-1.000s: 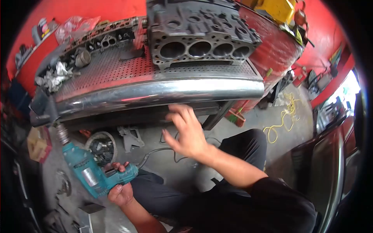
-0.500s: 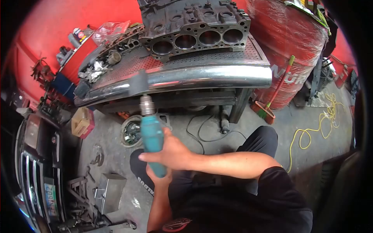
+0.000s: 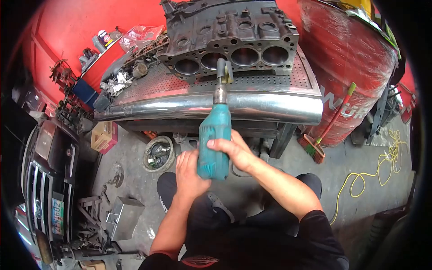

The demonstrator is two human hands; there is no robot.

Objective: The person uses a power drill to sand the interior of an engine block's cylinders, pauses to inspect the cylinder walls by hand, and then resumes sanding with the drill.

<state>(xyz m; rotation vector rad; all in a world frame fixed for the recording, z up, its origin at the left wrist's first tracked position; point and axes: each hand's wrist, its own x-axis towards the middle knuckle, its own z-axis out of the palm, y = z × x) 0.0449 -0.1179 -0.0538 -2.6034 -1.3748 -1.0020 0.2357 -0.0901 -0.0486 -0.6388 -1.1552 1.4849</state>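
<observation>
Both my hands hold a teal electric drill (image 3: pixel 214 137) upright in front of me. My left hand (image 3: pixel 189 173) grips its handle from the left and my right hand (image 3: pixel 234 150) wraps the body from the right. The drill's chuck and attachment (image 3: pixel 221 74) point up at the dark engine block (image 3: pixel 229 38), reaching the front face near its cylinder bores. The block rests on a perforated metal workbench (image 3: pixel 252 83) with a rounded shiny front edge.
Loose engine parts (image 3: pixel 119 81) lie on the bench's left end. A red drum (image 3: pixel 348 63) stands right, a broom (image 3: pixel 326 128) leaning on it. A yellow cord (image 3: pixel 373 173) lies on the floor. A vehicle's front (image 3: pixel 47 180), a metal box (image 3: pixel 123 216), a round pan of parts (image 3: pixel 157 154) sit left.
The drill swung from low left to upright in front of the block. My right hand, free a second ago, came onto the drill body. The view shifted left.
</observation>
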